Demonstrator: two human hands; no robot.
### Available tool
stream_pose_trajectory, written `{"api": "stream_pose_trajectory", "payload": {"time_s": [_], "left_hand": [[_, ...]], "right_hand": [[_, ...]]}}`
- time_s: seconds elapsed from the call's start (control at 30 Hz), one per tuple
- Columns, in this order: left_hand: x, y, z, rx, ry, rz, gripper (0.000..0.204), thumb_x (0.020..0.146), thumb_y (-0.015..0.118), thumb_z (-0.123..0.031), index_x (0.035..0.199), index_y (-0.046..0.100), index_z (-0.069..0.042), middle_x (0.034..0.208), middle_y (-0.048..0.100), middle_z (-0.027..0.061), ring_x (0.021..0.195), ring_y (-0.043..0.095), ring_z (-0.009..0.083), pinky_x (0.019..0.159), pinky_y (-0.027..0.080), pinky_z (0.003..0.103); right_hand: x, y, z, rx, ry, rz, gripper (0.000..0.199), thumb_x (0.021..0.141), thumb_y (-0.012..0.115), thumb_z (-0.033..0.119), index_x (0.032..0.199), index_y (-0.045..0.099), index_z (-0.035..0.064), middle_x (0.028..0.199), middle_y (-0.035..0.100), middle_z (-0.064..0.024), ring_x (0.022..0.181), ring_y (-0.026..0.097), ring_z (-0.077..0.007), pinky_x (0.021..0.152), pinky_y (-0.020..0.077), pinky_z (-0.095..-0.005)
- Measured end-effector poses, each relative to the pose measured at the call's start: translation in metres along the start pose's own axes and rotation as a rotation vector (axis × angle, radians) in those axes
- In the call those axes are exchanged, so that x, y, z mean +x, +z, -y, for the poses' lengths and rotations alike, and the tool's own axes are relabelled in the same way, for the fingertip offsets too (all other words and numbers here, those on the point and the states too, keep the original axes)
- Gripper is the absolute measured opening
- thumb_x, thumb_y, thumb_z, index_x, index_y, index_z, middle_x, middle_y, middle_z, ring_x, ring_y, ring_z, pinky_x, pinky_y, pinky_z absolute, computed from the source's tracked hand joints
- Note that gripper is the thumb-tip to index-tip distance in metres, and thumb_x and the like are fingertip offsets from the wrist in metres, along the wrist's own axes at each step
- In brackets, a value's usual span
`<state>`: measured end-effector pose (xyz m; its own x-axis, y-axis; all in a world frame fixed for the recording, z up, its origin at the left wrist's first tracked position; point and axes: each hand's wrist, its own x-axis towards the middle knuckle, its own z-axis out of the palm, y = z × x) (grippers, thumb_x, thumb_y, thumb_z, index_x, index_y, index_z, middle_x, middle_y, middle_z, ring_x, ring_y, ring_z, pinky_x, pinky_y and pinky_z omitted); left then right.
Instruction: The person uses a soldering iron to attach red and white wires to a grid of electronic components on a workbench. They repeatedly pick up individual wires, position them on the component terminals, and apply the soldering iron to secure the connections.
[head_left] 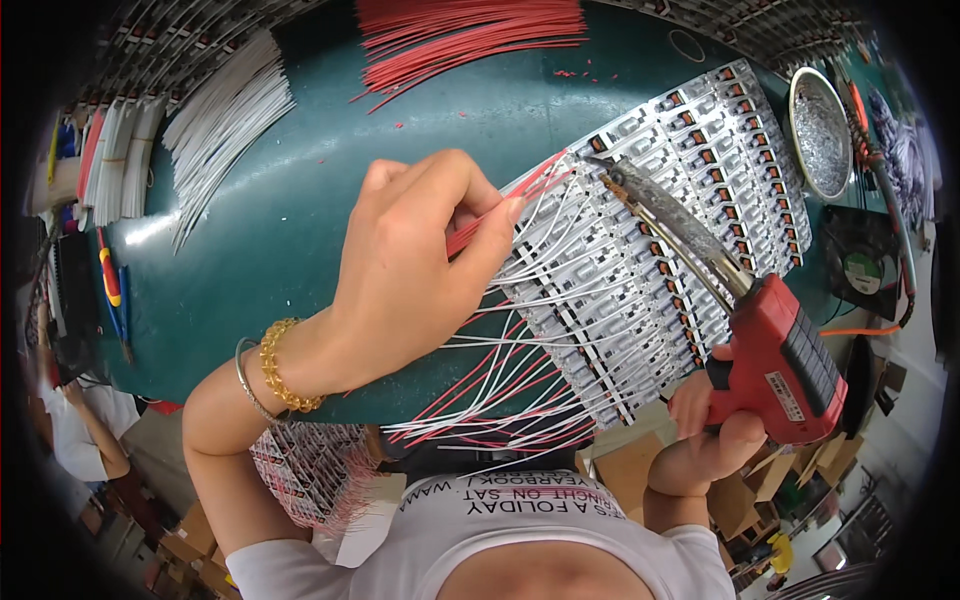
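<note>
My left hand, with a bracelet of yellow beads and a bangle at the wrist, pinches several thin red wires between thumb and fingers. Their ends reach the far left corner of a panel of small circuit boards. My right hand is wrapped round the handle of a red soldering gun. Its long metal nose slants up and left over the panel, and the tip is close to the wire ends; whether they touch I cannot tell. White and red wires trail from the panel's left side toward me.
A pile of red wires lies at the far side of the green table. White wires are heaped at far left, near a red-and-yellow screwdriver. On the right stand a metal bowl and a black fan.
</note>
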<state>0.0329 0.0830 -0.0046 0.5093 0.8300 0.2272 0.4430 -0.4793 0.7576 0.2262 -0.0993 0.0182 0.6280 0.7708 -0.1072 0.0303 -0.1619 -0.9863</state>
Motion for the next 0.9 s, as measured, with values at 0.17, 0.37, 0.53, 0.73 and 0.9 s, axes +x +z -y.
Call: {"api": "stream_pose_trajectory", "payload": {"time_s": [0.17,0.37,0.53,0.73,0.9], "left_hand": [[0.0008,-0.0004,-0.0009,0.012,0.002,0.002,0.016,0.077,0.064,-0.007,0.070,0.050,-0.007,0.057,0.050,0.0016,0.050,0.046,0.0174,0.064,0.032,0.030],[0.0015,0.0011,-0.0004,0.037,0.034,-0.010,0.016,0.076,0.064,-0.005,0.069,0.050,-0.007,0.057,0.050,0.0012,0.049,0.045,0.0175,0.064,0.031,0.030],[0.0016,-0.0032,-0.0061,0.069,-0.029,0.041,0.012,0.078,0.066,-0.005,0.072,0.056,-0.004,0.063,0.053,0.0023,0.061,0.043,0.0139,0.055,0.036,0.026],[0.0005,-0.0027,-0.0068,0.069,-0.042,0.037,0.012,0.078,0.066,-0.005,0.072,0.055,-0.004,0.062,0.052,0.0022,0.061,0.043,0.0137,0.055,0.036,0.026],[0.0019,-0.0023,-0.0073,0.092,-0.032,0.055,0.010,0.077,0.066,-0.005,0.073,0.057,-0.003,0.063,0.053,0.0025,0.059,0.043,0.0135,0.056,0.037,0.027]], "right_hand": [[-0.0028,-0.0008,0.0016,0.079,0.107,-0.048,0.090,0.062,0.072,0.058,0.121,0.041,-0.0026,0.082,0.058,-0.0129,0.037,0.040,-0.0099,0.034,0.0288,-0.0225],[0.0022,-0.0010,0.0005,-0.027,0.024,0.072,0.071,0.079,0.056,0.058,0.101,0.041,-0.0074,0.046,0.043,-0.0010,0.036,0.040,-0.0107,0.041,0.0353,-0.0232],[-0.0007,-0.0025,-0.0036,0.026,-0.025,0.047,0.074,0.080,0.057,0.056,0.108,0.041,-0.0102,0.046,0.043,-0.0003,0.035,0.039,-0.0101,0.040,0.0341,-0.0225],[-0.0005,0.0004,-0.0020,-0.001,-0.050,0.035,0.083,0.080,0.056,0.058,0.115,0.039,-0.0149,0.044,0.043,0.0005,0.034,0.039,-0.0085,0.038,0.0329,-0.0213],[-0.0020,0.0002,-0.0051,0.009,-0.048,0.026,0.083,0.080,0.055,0.058,0.114,0.038,-0.0154,0.044,0.043,0.0005,0.034,0.039,-0.0085,0.038,0.0332,-0.0212]]}}
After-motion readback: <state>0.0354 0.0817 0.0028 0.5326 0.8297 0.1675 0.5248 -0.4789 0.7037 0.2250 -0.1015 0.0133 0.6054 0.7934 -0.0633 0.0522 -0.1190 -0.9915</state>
